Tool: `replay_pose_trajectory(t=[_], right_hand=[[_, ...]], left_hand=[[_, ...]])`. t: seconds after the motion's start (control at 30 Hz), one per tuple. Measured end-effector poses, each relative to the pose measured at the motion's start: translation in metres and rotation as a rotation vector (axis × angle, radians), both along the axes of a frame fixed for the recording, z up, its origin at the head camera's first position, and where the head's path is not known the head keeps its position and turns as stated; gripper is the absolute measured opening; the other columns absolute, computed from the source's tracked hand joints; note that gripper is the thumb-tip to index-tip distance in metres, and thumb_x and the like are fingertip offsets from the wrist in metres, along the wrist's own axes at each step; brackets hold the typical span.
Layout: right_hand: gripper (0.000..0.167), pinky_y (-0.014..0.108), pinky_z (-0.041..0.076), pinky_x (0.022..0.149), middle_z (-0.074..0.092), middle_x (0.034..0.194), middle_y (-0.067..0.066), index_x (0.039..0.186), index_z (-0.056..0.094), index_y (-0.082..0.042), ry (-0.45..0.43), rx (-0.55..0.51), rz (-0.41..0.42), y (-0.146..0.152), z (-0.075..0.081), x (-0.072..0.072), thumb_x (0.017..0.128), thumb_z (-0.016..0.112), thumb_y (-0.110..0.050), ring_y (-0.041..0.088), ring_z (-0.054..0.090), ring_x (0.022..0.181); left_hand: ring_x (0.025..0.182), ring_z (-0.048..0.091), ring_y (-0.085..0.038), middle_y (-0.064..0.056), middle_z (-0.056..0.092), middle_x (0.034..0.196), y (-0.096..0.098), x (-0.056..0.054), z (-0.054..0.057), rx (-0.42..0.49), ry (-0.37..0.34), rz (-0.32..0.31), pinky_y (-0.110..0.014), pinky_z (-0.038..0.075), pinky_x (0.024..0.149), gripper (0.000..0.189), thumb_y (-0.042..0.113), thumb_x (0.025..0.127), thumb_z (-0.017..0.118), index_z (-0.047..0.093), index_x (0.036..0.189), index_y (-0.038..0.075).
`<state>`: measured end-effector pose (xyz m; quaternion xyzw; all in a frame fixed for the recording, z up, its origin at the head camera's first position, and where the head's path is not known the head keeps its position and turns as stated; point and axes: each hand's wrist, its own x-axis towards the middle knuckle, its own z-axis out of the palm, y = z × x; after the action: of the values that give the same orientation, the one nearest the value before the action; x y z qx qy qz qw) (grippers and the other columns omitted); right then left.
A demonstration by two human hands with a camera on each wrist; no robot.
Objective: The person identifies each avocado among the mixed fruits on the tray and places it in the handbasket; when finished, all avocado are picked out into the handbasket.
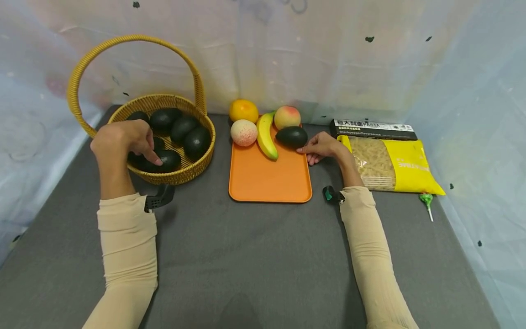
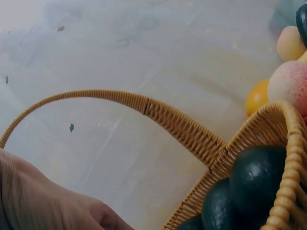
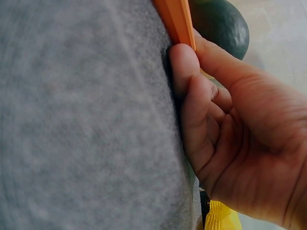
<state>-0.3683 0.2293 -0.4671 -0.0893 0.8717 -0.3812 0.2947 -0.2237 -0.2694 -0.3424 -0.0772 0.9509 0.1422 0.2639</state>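
Observation:
My left hand [image 1: 123,137] reaches down into a yellow wicker basket [image 1: 197,171] under its tall handle. Its thumb lies on a dark green avocado [image 1: 169,161] near the front rim, while the curled fingers are mostly hidden behind the hand. Several more avocados [image 1: 197,143] fill the basket. On the right, my right hand [image 1: 326,146] pinches the edge of an orange tray [image 1: 271,183] between thumb and fingers, plainly seen at the tray's rim [image 3: 181,24] in the right wrist view. A single avocado [image 1: 291,137] lies on the tray close to those fingertips.
At the tray's back are an orange [image 1: 243,110], a speckled pale peach [image 1: 244,133], a banana [image 1: 267,139] and another peach [image 1: 287,117]. To the right lie a black pasta box [image 1: 374,130], a yellow pasta bag [image 1: 411,167] and a green lollipop [image 1: 426,199]. Curtains stand behind the grey table.

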Motion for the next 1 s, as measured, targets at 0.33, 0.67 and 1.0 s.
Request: replay_pose_trajectory(t=[0.33,0.67,1.0], right_hand=[[0.034,0.024,0.06,0.06,0.074,0.064,-0.001,0.092,0.081,-0.004,0.002,0.0,-0.002,-0.001,-0.002,-0.001,0.094,0.079,-0.038,0.008,0.071,0.057],[0.037,0.026,0.061,0.06,0.074,0.064,0.001,0.091,0.079,-0.001,-0.036,0.03,-0.042,-0.007,0.0,0.002,0.094,0.079,-0.038,0.01,0.071,0.056],[0.034,0.027,0.063,0.062,0.074,0.063,0.002,0.089,0.077,0.001,-0.052,0.175,0.008,-0.013,0.015,0.0,0.094,0.08,-0.033,0.01,0.072,0.055]], left_hand=[[0.083,0.055,-0.026,-0.01,0.06,0.088,0.014,-0.008,0.01,0.065,0.082,-0.255,-0.037,0.045,0.069,0.041,0.043,0.093,0.078,0.066,0.097,0.004],[0.082,0.062,-0.017,-0.001,0.071,0.091,0.053,0.011,0.033,0.264,0.198,-0.491,-0.028,0.049,0.072,0.031,0.044,0.102,0.067,0.07,0.104,0.013],[0.107,0.068,-0.026,-0.01,0.071,0.119,0.139,-0.025,0.024,0.347,0.31,-0.695,-0.043,0.056,0.095,0.037,0.037,0.102,0.069,0.066,0.128,0.011]])
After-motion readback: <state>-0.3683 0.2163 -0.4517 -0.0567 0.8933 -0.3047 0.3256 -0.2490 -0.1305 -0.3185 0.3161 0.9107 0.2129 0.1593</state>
